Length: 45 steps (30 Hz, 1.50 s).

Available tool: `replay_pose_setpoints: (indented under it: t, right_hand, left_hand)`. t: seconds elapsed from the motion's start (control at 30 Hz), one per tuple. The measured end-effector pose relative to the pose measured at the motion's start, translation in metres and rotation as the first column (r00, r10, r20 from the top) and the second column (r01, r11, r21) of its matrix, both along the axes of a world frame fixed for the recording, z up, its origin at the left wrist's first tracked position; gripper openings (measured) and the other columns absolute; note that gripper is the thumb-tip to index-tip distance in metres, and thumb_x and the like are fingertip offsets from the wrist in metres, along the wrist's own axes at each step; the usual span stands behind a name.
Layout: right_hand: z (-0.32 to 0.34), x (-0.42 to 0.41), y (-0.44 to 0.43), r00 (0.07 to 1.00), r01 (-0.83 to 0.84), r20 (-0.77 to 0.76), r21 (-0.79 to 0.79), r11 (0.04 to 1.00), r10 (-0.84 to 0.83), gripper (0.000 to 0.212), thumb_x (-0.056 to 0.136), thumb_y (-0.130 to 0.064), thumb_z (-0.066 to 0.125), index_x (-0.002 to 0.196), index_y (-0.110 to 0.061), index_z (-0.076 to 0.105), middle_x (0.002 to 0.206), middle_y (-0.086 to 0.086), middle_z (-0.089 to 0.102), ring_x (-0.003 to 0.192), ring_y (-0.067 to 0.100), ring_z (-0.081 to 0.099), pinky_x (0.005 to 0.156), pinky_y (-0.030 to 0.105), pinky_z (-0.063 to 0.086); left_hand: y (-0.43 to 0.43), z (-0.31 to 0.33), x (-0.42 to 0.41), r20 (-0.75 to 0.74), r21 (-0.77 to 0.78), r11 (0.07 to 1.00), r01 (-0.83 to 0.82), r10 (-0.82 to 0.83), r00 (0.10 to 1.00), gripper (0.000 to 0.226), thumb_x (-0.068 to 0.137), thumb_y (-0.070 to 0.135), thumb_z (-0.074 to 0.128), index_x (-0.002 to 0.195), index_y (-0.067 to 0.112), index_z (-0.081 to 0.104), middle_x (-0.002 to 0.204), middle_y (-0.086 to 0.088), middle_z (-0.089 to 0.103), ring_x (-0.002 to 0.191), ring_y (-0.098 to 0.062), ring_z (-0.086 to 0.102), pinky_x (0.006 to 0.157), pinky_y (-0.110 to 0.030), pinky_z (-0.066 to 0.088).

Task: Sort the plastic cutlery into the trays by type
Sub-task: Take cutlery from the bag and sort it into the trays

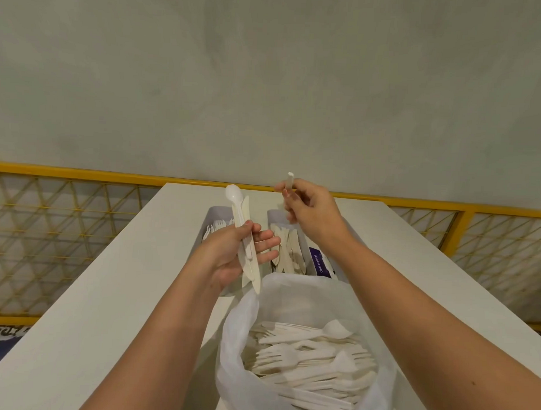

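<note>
Head cam: your left hand (230, 255) holds a mixed bundle upright over the far-left grey tray (213, 211). It's one white plastic spoon (233, 195), bowl up, against flat cream plastic knives (252, 267). The thumb clamps across the front and the other fingers lie half-straight behind, prob. so you can pick pieces off one at a time. Your right hand (313, 215) hovers just right of it, above the second grey tray (275, 215), fingertips pinching a thin white plastic piece (290, 178). Only its end pokes out; the rest is hidden in the fingers and blurred, so its type can't be told. White plastic forks (214, 225) lie in the left tray and cream knives (287, 248) in the right one, so sorting looks well under way. Nearest you, the translucent white plastic bag (290, 293) gapes open with unsorted cutlery (313, 353) inside, handy for both hands. The bag rim covers the trays' near ends and part of a purple label (319, 261). Your right forearm hides whatever lies right of that, e.g. a third tray.
</note>
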State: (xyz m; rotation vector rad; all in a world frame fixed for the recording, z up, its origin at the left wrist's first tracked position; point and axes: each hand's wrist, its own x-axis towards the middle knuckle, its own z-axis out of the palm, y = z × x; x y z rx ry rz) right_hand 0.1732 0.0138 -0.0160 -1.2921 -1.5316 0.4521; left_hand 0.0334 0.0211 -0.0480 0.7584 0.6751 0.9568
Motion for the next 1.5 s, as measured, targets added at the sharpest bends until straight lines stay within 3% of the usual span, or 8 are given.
replay_pose_setpoints:
  t: [0.2,0.37,0.53,0.67,1.0,1.13,1.37,1.5]
  right_hand:
    - [0.008,-0.007,-0.014,0.950,-0.281,-0.201,-0.208,0.937,0.240,0.051,0.083,0.012,0.042,0.128,-0.010,0.053,0.102,-0.001,0.055,0.083,0.011,0.054,0.069,0.019,0.049]
    - [0.001,-0.020,-0.019,0.972,-0.106,0.170,-0.292,0.950,0.161,0.039,0.093,-0.021,0.053,0.131,-0.017,0.049,0.113,0.001,0.052,0.088,0.013,0.053,0.087,0.033,0.047]
    - [-0.011,-0.031,-0.018,0.943,0.104,0.330,-0.149,0.983,-0.049,0.016,0.096,-0.005,0.042,0.108,-0.013,0.049,0.091,0.005,0.055,0.079,0.017,0.053,0.059,0.017,0.041]
    - [-0.012,-0.033,-0.018,0.981,0.062,0.193,-0.271,0.961,-0.009,0.042,0.091,0.001,0.046,0.128,-0.015,0.032,0.082,0.003,0.052,0.069,0.018,0.055,0.052,0.019,0.043]
    - [-0.022,-0.037,-0.010,0.984,0.138,-0.086,-0.180,0.974,-0.155,0.019,0.095,-0.022,0.051,0.107,-0.011,0.041,0.070,-0.005,0.044,0.058,0.005,0.045,0.050,0.015,0.036]
    - [-0.021,-0.039,-0.007,0.990,0.125,-0.043,-0.163,0.979,-0.134,0.019,0.091,-0.023,0.057,0.102,-0.008,0.057,0.079,-0.003,0.056,0.066,0.003,0.052,0.050,0.009,0.039]
    - [-0.016,-0.038,0.001,0.928,-0.026,-0.354,-0.366,0.930,-0.113,0.023,0.090,-0.016,0.059,0.105,0.000,0.063,0.074,0.006,0.059,0.069,0.018,0.059,0.075,0.034,0.058]
    - [-0.016,-0.038,0.001,0.907,-0.072,-0.411,-0.374,0.925,-0.096,0.023,0.093,-0.021,0.053,0.108,-0.003,0.058,0.067,0.001,0.053,0.056,0.012,0.050,0.059,0.026,0.048]
  left_hand:
    - [0.000,-0.002,0.001,-0.044,0.043,0.999,-0.010,0.012,0.999,0.030,0.101,0.016,0.035,0.078,0.006,0.050,0.066,-0.008,0.051,0.042,-0.013,0.057,0.045,-0.025,0.055]
    - [0.003,-0.005,0.000,-0.143,0.110,0.994,-0.018,0.034,0.989,0.023,0.102,0.021,0.036,0.089,0.010,0.052,0.060,-0.001,0.039,0.041,-0.007,0.036,0.038,-0.017,0.034]
    - [-0.001,-0.005,0.002,-0.220,0.181,0.983,-0.037,0.078,0.972,0.025,0.102,0.020,0.033,0.091,0.009,0.052,0.064,-0.002,0.040,0.049,-0.009,0.036,0.043,-0.018,0.034]
    - [-0.001,-0.004,0.005,-0.245,0.193,0.980,-0.054,0.102,0.964,0.028,0.102,0.027,0.032,0.102,0.008,0.053,0.065,-0.002,0.040,0.050,-0.010,0.036,0.044,-0.019,0.034]
    - [-0.001,-0.008,0.008,-0.264,0.253,0.967,-0.030,0.099,0.959,0.023,0.102,0.021,0.035,0.092,0.014,0.054,0.066,-0.003,0.040,0.054,-0.010,0.037,0.050,-0.022,0.033]
    - [0.000,-0.013,0.011,-0.360,0.347,0.937,0.033,0.101,0.928,0.027,0.102,0.019,0.034,0.111,0.018,0.059,0.070,-0.001,0.045,0.056,-0.009,0.036,0.049,-0.020,0.034]
    - [0.000,-0.018,0.009,-0.477,0.561,0.823,0.087,0.235,0.847,0.029,0.102,0.023,0.032,0.122,0.031,0.051,0.070,0.001,0.050,0.058,-0.011,0.035,0.054,-0.027,0.031]
    - [-0.001,-0.016,0.009,-0.491,0.601,0.792,0.106,0.262,0.830,0.026,0.102,0.026,0.032,0.113,0.029,0.056,0.070,0.000,0.050,0.059,-0.012,0.037,0.057,-0.030,0.032]
